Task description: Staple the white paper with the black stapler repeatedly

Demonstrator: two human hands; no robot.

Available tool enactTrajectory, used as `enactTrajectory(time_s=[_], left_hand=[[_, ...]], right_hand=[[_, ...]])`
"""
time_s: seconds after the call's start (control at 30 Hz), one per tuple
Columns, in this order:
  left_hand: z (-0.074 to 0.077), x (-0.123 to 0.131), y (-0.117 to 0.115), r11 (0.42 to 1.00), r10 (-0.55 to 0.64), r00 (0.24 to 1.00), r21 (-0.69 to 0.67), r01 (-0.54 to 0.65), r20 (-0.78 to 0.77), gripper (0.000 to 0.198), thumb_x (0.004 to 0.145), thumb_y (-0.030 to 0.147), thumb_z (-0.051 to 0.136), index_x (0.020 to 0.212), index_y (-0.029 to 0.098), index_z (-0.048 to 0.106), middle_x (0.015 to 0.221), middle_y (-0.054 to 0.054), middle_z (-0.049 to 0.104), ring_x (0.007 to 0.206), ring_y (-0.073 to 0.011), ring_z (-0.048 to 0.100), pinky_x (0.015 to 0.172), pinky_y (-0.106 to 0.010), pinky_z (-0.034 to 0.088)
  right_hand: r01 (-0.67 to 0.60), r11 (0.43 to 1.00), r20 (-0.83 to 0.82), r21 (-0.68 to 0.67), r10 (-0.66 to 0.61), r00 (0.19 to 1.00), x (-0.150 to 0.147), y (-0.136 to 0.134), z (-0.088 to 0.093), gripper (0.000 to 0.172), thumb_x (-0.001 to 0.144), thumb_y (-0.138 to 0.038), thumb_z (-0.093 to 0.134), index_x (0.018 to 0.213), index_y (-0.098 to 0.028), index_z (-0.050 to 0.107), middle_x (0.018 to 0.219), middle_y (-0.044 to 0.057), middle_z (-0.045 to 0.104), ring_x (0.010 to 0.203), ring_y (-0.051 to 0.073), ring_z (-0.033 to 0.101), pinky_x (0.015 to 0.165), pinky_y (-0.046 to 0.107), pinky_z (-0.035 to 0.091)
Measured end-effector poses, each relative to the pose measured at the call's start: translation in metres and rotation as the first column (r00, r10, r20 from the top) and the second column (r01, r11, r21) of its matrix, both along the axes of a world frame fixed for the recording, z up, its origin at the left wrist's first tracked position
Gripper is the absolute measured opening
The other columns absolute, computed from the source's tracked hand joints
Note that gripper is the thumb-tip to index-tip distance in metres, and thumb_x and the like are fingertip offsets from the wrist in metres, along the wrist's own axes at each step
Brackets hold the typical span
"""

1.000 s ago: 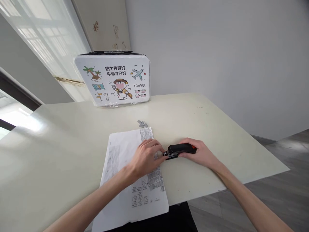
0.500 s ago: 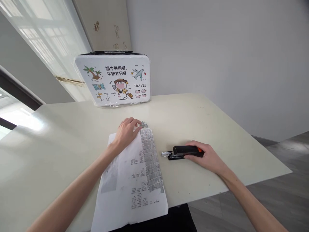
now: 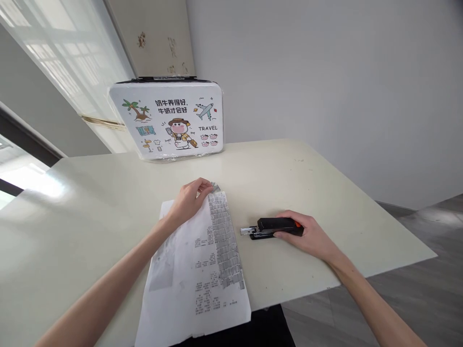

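My left hand is at the top edge of a printed sheet of paper, thumb and fingertips pinched together on a small pile of grey staple strips. Part of the pile is hidden by the fingertips. Down the right side of the sheet runs a dense band of silvery staples. Wrapped round the back of a black stapler, my right hand holds it on its side of the sheet, low over or on the table. The stapler's metal end sticks out toward the paper.
A white case with cartoon prints stands upright at the back of the pale table, wrapped in clear plastic. A grey wall rises behind. The table's right edge slants toward a grey floor. The sheet's lower end hangs over the front edge.
The fingers of my left hand have closed more tightly at the staple strips. My right hand and the stapler stay nearly still; the view has shifted slightly.
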State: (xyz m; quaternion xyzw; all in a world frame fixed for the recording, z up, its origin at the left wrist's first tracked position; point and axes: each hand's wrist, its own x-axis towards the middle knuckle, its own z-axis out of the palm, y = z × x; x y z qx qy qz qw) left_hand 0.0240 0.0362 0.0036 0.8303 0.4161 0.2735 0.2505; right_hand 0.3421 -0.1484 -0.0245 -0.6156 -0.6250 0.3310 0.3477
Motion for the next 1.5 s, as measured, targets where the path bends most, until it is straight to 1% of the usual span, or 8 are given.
enactTrajectory(time_s=[0.13,0.37,0.57,0.73,0.9,1.0,1.2,1.5], left_hand=[[0.005,0.005,-0.023,0.974,0.021,0.991,-0.226,0.010,0.135,0.022,0.104,0.039,0.053,0.107,0.022,0.067,0.093,-0.004,0.076,0.088,-0.0207,0.073,0.080,-0.034,0.057],[0.007,0.010,-0.043,0.994,-0.113,0.986,-0.023,0.111,-0.122,0.026,0.105,0.040,0.051,0.108,0.023,0.071,0.109,-0.006,0.073,0.094,-0.0215,0.068,0.079,-0.035,0.054],[0.005,0.015,-0.049,0.963,-0.241,0.913,0.034,0.267,-0.329,0.029,0.098,0.042,0.068,0.118,0.021,0.067,0.116,-0.006,0.069,0.113,-0.0281,0.063,0.099,-0.045,0.050],[0.003,0.015,-0.050,0.965,-0.241,0.929,0.033,0.261,-0.282,0.019,0.100,0.037,0.065,0.112,0.022,0.067,0.119,-0.006,0.069,0.115,-0.0272,0.063,0.100,-0.044,0.051],[0.010,0.013,-0.061,0.958,-0.286,0.948,-0.069,0.279,-0.143,0.030,0.104,0.044,0.061,0.126,0.025,0.064,0.114,-0.004,0.071,0.101,-0.0203,0.069,0.080,-0.033,0.057],[0.012,0.018,-0.072,0.937,-0.348,0.934,-0.001,0.349,-0.081,0.029,0.106,0.041,0.059,0.130,0.026,0.065,0.110,-0.004,0.070,0.093,-0.0172,0.069,0.080,-0.032,0.057],[0.001,0.032,-0.088,0.872,-0.435,0.900,0.250,0.421,0.000,0.029,0.108,0.043,0.055,0.106,0.017,0.067,0.097,-0.005,0.067,0.076,-0.0136,0.066,0.068,-0.028,0.054],[-0.018,0.047,-0.091,0.767,-0.294,0.940,0.543,0.341,-0.175,0.033,0.105,0.047,0.060,0.095,0.017,0.069,0.080,0.000,0.069,0.059,-0.0121,0.059,0.058,-0.028,0.045]], right_hand=[[-0.009,1.000,-0.003,0.003,0.009,1.000,0.000,0.000,0.001,0.032,0.088,-0.055,0.076,0.110,-0.032,0.074,0.108,0.004,0.079,0.093,0.027,0.072,0.079,0.039,0.058],[-0.015,1.000,0.010,0.002,0.015,1.000,-0.001,-0.001,0.003,0.035,0.089,-0.057,0.074,0.112,-0.030,0.072,0.110,0.006,0.079,0.097,0.028,0.072,0.081,0.039,0.059],[-0.019,1.000,0.024,-0.005,0.019,1.000,-0.001,-0.001,0.006,0.034,0.090,-0.056,0.073,0.112,-0.029,0.071,0.111,0.005,0.078,0.097,0.026,0.072,0.084,0.038,0.058],[-0.032,0.999,0.038,0.001,0.032,0.999,0.000,-0.001,0.005,0.035,0.091,-0.056,0.072,0.113,-0.029,0.071,0.111,0.005,0.078,0.097,0.026,0.072,0.081,0.037,0.058],[-0.034,0.999,0.056,0.012,0.033,0.998,0.000,-0.001,0.005,0.036,0.091,-0.057,0.072,0.113,-0.029,0.071,0.111,0.005,0.079,0.098,0.026,0.073,0.080,0.036,0.058],[-0.033,0.999,0.072,0.033,0.031,0.997,0.000,0.000,0.005,0.035,0.091,-0.056,0.072,0.113,-0.029,0.071,0.111,0.004,0.079,0.098,0.025,0.073,0.082,0.036,0.058],[-0.036,0.999,0.084,0.040,0.033,0.996,0.001,0.000,0.005,0.032,0.091,-0.055,0.071,0.111,-0.029,0.071,0.109,0.004,0.079,0.094,0.025,0.073,0.080,0.036,0.058],[-0.043,0.999,0.058,0.021,0.042,0.997,0.001,0.000,0.004,0.030,0.092,-0.052,0.072,0.112,-0.030,0.071,0.111,0.003,0.078,0.096,0.025,0.072,0.082,0.037,0.057]])
